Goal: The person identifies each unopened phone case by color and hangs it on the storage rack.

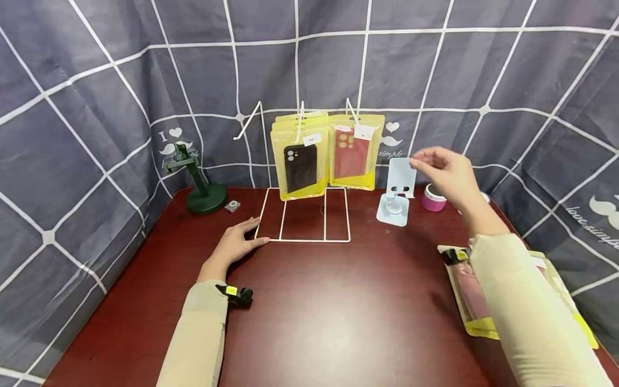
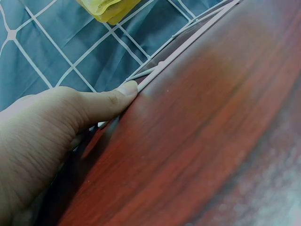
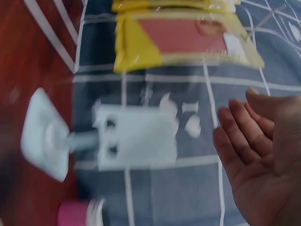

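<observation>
White wire rack (image 1: 309, 241), three hooks (image 1: 248, 120); pale blue stand (image 1: 401, 171), squarish base (image 1: 394, 219).

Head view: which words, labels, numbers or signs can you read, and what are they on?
"love simple": right side of the patterned curtain.
"simple", under a heart and moustache: curtain, beside the pale blue stand.
"I", then a heart: curtain, left; the word below is partly hidden by the green stand.
White labels on the yellow packs: too small to read.

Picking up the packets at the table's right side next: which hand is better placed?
Probably the right hand: it holds nothing, and its sleeve overhangs those packets. The left hand is farther away, touching the wire rack.
</observation>
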`<state>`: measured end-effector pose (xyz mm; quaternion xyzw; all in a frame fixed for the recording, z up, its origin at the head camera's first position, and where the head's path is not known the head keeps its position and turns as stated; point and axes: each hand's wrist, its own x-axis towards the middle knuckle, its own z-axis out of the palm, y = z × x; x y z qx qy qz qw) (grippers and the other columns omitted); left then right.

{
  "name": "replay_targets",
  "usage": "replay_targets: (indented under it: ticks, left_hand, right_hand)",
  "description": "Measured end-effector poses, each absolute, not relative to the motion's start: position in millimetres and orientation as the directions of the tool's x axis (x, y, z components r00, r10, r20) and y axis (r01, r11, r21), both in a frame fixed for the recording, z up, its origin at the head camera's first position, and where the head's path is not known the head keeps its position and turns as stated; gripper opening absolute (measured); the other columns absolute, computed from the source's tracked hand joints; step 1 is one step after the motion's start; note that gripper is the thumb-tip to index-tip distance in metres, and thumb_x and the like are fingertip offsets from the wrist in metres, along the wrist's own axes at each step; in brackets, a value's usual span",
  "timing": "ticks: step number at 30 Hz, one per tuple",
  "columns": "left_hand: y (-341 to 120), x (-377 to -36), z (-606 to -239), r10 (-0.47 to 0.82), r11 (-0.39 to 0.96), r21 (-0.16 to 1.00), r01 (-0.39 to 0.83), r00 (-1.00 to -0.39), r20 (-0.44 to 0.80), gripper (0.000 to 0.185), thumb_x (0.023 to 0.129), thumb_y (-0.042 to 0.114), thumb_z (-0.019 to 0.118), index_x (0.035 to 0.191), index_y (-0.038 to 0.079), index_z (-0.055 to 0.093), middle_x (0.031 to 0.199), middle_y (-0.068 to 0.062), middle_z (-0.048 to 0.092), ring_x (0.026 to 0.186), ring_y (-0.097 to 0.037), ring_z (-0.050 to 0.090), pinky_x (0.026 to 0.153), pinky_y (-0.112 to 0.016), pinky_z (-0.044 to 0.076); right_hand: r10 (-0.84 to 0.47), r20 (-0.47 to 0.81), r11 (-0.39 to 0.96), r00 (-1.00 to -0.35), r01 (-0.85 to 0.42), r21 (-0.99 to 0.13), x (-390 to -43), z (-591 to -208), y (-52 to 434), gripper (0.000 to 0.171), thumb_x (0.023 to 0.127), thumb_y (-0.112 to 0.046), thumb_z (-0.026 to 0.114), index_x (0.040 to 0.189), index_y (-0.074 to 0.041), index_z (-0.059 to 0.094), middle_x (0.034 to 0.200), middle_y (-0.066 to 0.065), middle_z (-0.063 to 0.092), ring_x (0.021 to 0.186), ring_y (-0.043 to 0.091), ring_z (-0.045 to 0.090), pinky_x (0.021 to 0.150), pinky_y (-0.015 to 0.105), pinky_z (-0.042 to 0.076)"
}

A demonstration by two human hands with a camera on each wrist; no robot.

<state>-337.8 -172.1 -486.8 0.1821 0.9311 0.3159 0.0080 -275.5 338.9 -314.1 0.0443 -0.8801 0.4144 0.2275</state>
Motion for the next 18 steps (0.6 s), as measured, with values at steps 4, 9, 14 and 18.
replay_targets:
  ticks: [4, 9, 14, 18]
  left_hand:
    - [-171, -335, -486, 0.345, 0.732, 0.597, 0.328, -0.934, 0.091, 0.080, 0.086, 0.058, 0.073, 0.150, 0.018, 0.050, 0.156, -0.009, 0.043, 0.145, -0.030, 0.036, 0.115, -0.055, 0.031]
    - [-171, -333, -485, 0.346, 0.734, 0.587, 0.341, -0.932, 0.108, 0.079, 0.086, 0.057, 0.073, 0.150, 0.016, 0.051, 0.155, -0.009, 0.044, 0.145, -0.031, 0.036, 0.115, -0.056, 0.031]
    - [-173, -333, -486, 0.355, 0.735, 0.580, 0.353, -0.928, 0.115, 0.079, 0.086, 0.058, 0.072, 0.150, 0.016, 0.051, 0.155, -0.009, 0.044, 0.145, -0.032, 0.036, 0.115, -0.057, 0.031]
    - [-172, -333, -486, 0.361, 0.733, 0.575, 0.364, -0.924, 0.125, 0.081, 0.086, 0.060, 0.072, 0.150, 0.014, 0.051, 0.155, -0.010, 0.045, 0.145, -0.032, 0.037, 0.115, -0.057, 0.031]
  right_hand:
    - [0.049, 0.361, 0.699, -0.931, -0.226, -0.679, -243, -342, 376, 0.029, 0.091, -0.035, 0.076, 0.111, -0.014, 0.074, 0.096, -0.008, 0.076, 0.084, -0.002, 0.066, 0.070, 0.013, 0.046]
    - [-0.013, 0.182, 0.770, -0.983, -0.126, -0.626, -202, -378, 426, 0.031, 0.092, -0.038, 0.074, 0.116, -0.018, 0.073, 0.104, -0.001, 0.076, 0.090, -0.004, 0.065, 0.071, 0.014, 0.048]
    - [-0.035, 0.086, 0.801, -0.996, -0.080, -0.593, -171, -410, 466, 0.033, 0.094, -0.036, 0.072, 0.118, -0.014, 0.071, 0.106, 0.000, 0.075, 0.089, 0.000, 0.064, 0.071, 0.017, 0.048]
    - [-0.059, 0.045, 0.807, -0.997, -0.074, -0.586, -160, -432, 486, 0.032, 0.093, -0.031, 0.074, 0.119, -0.013, 0.071, 0.109, 0.004, 0.072, 0.090, 0.003, 0.063, 0.073, 0.018, 0.048]
